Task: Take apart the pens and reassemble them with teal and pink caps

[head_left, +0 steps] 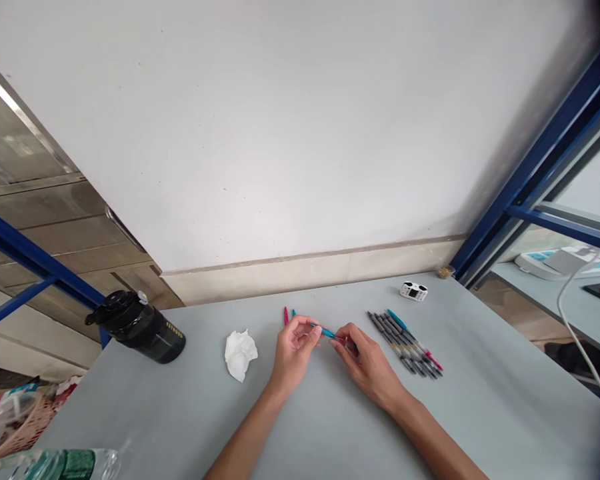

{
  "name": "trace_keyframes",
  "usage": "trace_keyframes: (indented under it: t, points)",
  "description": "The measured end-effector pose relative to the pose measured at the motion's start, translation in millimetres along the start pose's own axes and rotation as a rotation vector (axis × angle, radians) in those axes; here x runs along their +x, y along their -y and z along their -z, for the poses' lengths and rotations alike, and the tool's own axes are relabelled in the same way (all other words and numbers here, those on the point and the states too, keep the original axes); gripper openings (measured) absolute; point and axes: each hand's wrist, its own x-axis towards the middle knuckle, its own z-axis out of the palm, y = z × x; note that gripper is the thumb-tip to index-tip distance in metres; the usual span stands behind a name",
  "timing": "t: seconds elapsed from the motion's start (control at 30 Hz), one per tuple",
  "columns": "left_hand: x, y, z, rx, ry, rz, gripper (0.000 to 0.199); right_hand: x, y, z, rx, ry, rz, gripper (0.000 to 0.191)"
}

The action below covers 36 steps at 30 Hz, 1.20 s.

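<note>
My left hand (296, 347) pinches the teal part of a pen (324, 332) above the grey table (180, 413). At the pen's other end, which looks reddish and clear, the fingers of my right hand (363, 360) are closed; they partly hide it. Just behind my left hand lie a pink piece (286, 315) and a teal piece, mostly hidden by the fingers. Right of my right hand, several pens (405, 343) lie side by side, mostly dark-tipped, one with a teal end and a pink end.
A crumpled white tissue (241, 355) lies left of my hands. Farther left stands a black bottle (140, 328). A white device (413, 291) and a small container (445, 272) are at the back right. A clear plastic bottle (75, 465) shows at the lower left.
</note>
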Motion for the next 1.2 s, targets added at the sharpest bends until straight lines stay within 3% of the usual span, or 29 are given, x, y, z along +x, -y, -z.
trace_keyframes:
  t: [0.43,0.6,0.73,0.93,1.2]
  points:
    - [-0.6,0.1,0.3,0.011,0.02,0.021,0.034,-0.1,-0.3,0.4,-0.012,0.055,0.044,0.031]
    - [-0.4,-1.8,-0.1,0.0,0.033,0.01,0.034,-1.4,-2.6,-0.8,-0.018,0.024,-0.004,0.026]
    - [-0.5,-4.9,-0.7,-0.011,0.039,0.017,0.036,-1.3,-1.6,0.2,-0.019,0.047,0.047,0.034]
    - [-1.3,-4.7,-1.0,0.006,0.067,0.0,0.035,-1.3,-1.4,-1.7,-0.005,0.027,-0.029,0.025]
    - [-2.5,-5.9,-0.8,0.025,0.067,-0.006,0.033,-0.3,-2.2,-1.7,0.001,0.043,0.012,0.027]
